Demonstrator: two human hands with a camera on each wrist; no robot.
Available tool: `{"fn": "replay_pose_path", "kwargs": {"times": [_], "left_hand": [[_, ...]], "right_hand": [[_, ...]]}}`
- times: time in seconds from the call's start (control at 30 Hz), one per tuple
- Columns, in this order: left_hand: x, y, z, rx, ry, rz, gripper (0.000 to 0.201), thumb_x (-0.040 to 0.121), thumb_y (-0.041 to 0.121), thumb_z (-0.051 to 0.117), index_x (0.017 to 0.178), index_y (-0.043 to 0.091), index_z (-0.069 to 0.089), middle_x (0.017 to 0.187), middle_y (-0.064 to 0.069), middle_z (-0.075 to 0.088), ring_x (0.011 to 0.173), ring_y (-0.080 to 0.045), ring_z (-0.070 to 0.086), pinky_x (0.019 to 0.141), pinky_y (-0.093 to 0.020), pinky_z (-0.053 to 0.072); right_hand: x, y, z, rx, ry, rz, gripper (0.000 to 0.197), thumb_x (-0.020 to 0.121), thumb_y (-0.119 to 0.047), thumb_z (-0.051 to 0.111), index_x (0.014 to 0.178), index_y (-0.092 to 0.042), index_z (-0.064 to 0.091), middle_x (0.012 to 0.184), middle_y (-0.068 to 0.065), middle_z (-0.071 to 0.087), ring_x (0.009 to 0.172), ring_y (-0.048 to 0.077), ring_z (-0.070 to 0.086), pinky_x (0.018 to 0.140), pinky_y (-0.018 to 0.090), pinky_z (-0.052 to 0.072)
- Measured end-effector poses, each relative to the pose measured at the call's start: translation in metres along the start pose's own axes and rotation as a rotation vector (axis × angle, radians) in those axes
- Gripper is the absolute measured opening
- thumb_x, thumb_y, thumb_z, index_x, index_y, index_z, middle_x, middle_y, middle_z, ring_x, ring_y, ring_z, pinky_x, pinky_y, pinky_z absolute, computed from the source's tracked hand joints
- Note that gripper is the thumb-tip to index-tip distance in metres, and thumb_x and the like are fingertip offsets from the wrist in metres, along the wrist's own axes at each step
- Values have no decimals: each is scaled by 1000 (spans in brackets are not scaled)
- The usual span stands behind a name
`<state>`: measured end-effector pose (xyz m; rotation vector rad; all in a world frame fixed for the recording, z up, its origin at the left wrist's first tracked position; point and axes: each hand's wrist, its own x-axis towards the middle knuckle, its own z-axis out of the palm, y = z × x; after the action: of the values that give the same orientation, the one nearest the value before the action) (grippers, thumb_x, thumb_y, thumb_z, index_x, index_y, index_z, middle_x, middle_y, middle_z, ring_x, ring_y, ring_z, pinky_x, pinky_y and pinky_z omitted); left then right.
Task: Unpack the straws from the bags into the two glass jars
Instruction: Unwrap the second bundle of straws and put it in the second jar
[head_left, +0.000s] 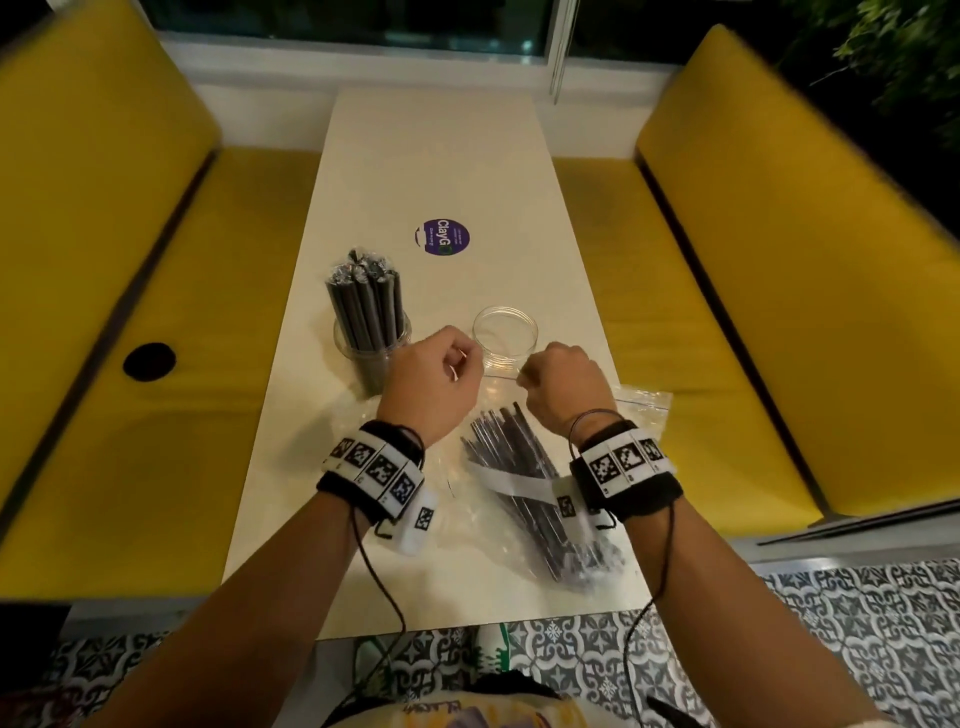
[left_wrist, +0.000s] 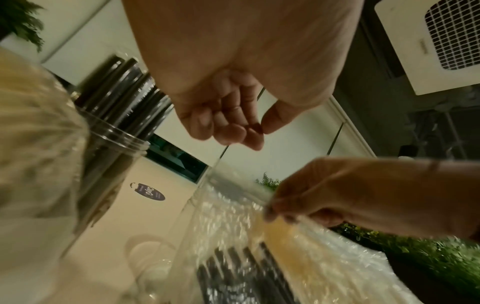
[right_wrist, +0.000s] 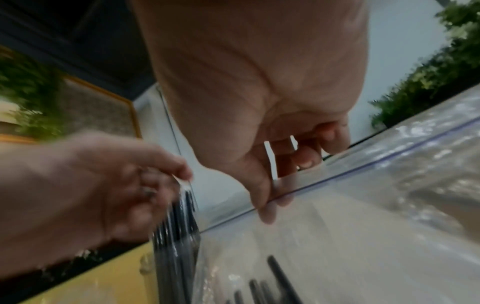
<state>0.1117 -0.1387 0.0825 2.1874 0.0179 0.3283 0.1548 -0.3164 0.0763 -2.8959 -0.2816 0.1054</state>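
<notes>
- Two jars stand on the table (head_left: 545, 218). The left jar (head_left: 370, 347) is packed with upright dark straws (head_left: 366, 301) that rise well above its rim. The right jar (head_left: 504, 332) holds nothing.
- A clear zip bag (head_left: 550, 499) lies near the right jar, on the near side of the table. It holds a bundle of dark straws (head_left: 524, 483); their number cannot be counted through the plastic.
- In the head view another piece of clear plastic lies under the left wrist; whether it is a second bag cannot be told.
- The left hand (head_left: 434, 374) is raised over the bag's mouth, knuckles up, fingers curled; it pinches one lip of the bag between thumb and fingertips (right_wrist: 179, 170).
- The right hand (head_left: 558, 384) is held the same way just to its right and pinches the other lip at the zip strip, thumb against forefinger (right_wrist: 262, 197).
- The two hands are close together but apart, both just near of the right jar.
- A round purple sticker (head_left: 442, 237) is on the table farther off.
- Two yellow benches (head_left: 779, 249) flank the table.
</notes>
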Motion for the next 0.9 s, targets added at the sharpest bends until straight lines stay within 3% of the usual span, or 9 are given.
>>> {"fn": "replay_pose_path", "kwargs": {"times": [0.13,0.23,0.3,0.43,0.53,0.63,0.7,0.8,0.9], "left_hand": [[12,5,11,5,-104,-138,38,101,48,64,82,16,75,68,0,73,71,-21,72,80,-44,63],[14,3,15,14,-123,-206,43,99,55,63,79,19,76,68,1,76,71,-22,75,80,-45,64],[12,4,16,-4,-148,-246,41,98,56,64,77,22,76,68,5,78,70,-17,77,80,-39,65],[9,10,17,-154,-225,-339,24,103,38,66,88,22,77,76,7,81,61,-7,76,60,-23,53],[9,13,17,-219,-208,-392,17,103,27,66,94,17,76,80,2,81,62,-10,77,52,-26,57],[8,17,16,-406,-210,-560,11,101,21,69,92,16,74,84,-6,81,70,-23,80,61,-37,67],[8,18,15,-481,-203,-599,11,98,14,70,88,17,75,85,-8,81,73,-25,81,68,-43,69],[11,14,16,-456,-166,-572,10,94,8,71,88,14,78,84,-9,81,71,-23,80,66,-42,69],[15,11,16,-451,-171,-576,6,93,9,72,92,10,78,82,-9,81,70,-26,81,70,-46,69]], "right_hand": [[-15,-12,-37,79,43,32,19,99,-29,63,103,-20,79,99,5,76,88,26,69,76,32,55],[-25,-17,-42,119,73,71,19,98,-31,64,103,-19,78,97,3,76,82,22,67,74,30,56],[-29,-20,-39,160,99,80,19,98,-31,65,101,-19,79,96,2,78,83,22,69,76,32,59],[-33,-25,-26,229,89,90,19,96,-30,67,96,-16,79,92,4,78,81,25,71,78,35,62],[-32,-27,-21,270,43,86,20,97,-32,69,96,-15,79,90,6,77,79,23,69,75,33,60],[-30,-27,-21,336,4,97,21,97,-29,71,97,-11,81,92,9,78,83,24,71,77,32,59],[-33,-28,-23,387,-9,104,20,96,-28,72,98,-9,79,92,8,79,80,23,74,74,31,61],[-38,-30,-29,568,-162,115,12,99,-21,68,102,-10,71,87,9,80,58,20,77,48,22,55],[-34,-27,-41,574,-286,101,14,103,-21,61,100,-12,71,84,7,81,56,19,77,39,19,49]]}}
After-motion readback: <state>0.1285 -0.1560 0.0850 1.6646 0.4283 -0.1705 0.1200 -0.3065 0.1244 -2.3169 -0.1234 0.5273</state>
